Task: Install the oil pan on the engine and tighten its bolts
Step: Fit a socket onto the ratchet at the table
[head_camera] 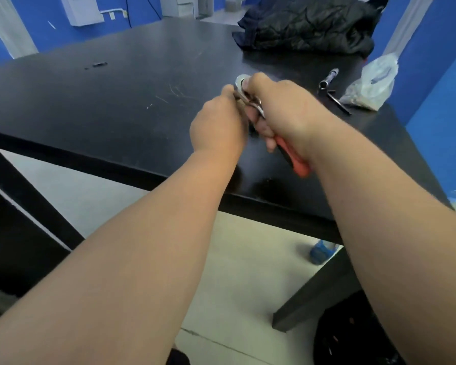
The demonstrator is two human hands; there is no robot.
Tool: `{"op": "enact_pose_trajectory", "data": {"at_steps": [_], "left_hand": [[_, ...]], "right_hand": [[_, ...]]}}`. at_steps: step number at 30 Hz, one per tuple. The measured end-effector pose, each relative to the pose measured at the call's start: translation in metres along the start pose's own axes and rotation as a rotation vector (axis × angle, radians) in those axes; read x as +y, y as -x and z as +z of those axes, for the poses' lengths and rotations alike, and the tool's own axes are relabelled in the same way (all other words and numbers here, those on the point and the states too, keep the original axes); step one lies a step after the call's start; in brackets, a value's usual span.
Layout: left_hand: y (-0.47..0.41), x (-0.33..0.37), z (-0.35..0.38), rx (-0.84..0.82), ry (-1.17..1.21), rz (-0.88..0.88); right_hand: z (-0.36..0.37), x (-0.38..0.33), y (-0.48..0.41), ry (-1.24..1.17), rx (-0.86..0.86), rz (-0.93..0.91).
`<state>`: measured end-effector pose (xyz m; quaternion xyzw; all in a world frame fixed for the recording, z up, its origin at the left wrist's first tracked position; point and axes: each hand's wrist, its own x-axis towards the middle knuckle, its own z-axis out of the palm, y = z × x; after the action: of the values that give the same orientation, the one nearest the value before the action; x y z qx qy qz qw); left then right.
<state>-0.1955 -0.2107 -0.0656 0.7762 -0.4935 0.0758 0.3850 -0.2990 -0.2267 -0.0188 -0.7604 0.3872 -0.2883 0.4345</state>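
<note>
I see a workshop-like room: a scuffed black workbench (103,106), blue painted walls (438,143) behind it. At two o'clock lie a socket extension bar (328,78) and a clear bag of hardware (371,84); at eleven o'clock, a white wall box (81,9).

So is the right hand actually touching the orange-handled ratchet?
Touching. In the head view the right hand has its fingers curled round the ratchet, whose orange grip sticks out below the palm.

The right hand (282,111) hid the middle of the wrench (299,164). The left hand (219,125) hid its own fingertips. A tiny dark bit (99,64) was too small to tell. The blue thing (321,250) on the floor (248,272) was blurry.
</note>
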Motion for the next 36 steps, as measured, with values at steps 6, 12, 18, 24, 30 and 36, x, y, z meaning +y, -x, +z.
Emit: {"op": "enact_pose_trajectory", "data": {"at_steps": [6, 12, 18, 24, 30, 36], "left_hand": [[0.051, -0.009, -0.04, -0.04, -0.131, 0.083], [0.09, -0.003, -0.08, -0.073, -0.382, 0.146], [0.108, 0.01, -0.102, -0.159, -0.506, 0.274], [0.116, -0.01, -0.132, -0.43, -0.724, 0.433], [0.116, -0.026, -0.15, -0.413, -0.624, 0.454], [0.097, -0.027, -0.163, -0.372, -0.517, 0.442]], "right_hand": [[0.039, -0.011, 0.07, -0.256, 0.065, 0.096], [0.032, -0.021, 0.124, -0.259, -0.016, 0.105], [0.031, -0.022, 0.16, -0.357, 0.014, 0.097], [0.025, -0.003, 0.171, -0.152, -0.222, -0.029], [0.02, -0.022, 0.151, 0.149, -0.373, -0.173], [0.01, -0.056, 0.124, 0.389, -0.387, -0.228]]}}
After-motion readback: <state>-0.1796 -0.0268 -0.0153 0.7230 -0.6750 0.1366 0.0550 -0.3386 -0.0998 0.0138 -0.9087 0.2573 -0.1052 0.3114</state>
